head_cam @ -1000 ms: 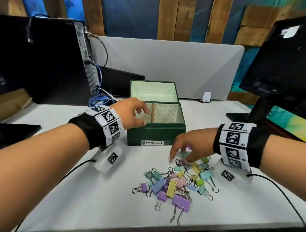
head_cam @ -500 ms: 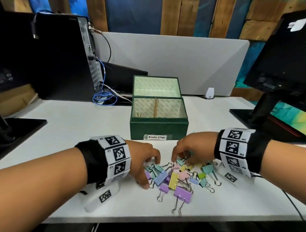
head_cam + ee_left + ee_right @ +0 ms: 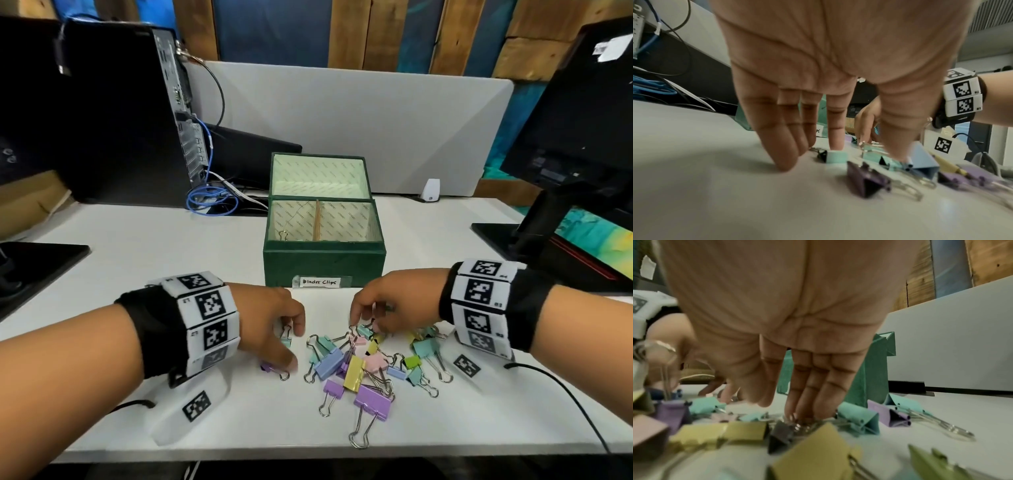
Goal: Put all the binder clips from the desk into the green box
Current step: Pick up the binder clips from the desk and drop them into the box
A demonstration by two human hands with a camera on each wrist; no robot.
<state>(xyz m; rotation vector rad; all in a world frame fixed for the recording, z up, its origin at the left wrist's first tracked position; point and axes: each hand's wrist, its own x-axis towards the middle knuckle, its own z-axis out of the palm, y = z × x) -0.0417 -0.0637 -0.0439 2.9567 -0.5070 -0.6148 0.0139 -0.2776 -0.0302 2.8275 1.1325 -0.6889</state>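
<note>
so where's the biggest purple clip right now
In the head view, the biggest purple clip lies at the pile's near edge, just nearer than the yellow clip.

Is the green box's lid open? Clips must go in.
Open. The green box has its lid tipped back, exposing the lined, divided interior.

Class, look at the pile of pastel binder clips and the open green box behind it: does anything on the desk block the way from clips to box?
Nothing visible does. Bare white desk lies between the pile of pastel binder clips and the open green box, whose lid stands back. Left hand and right hand are at the pile.
</note>
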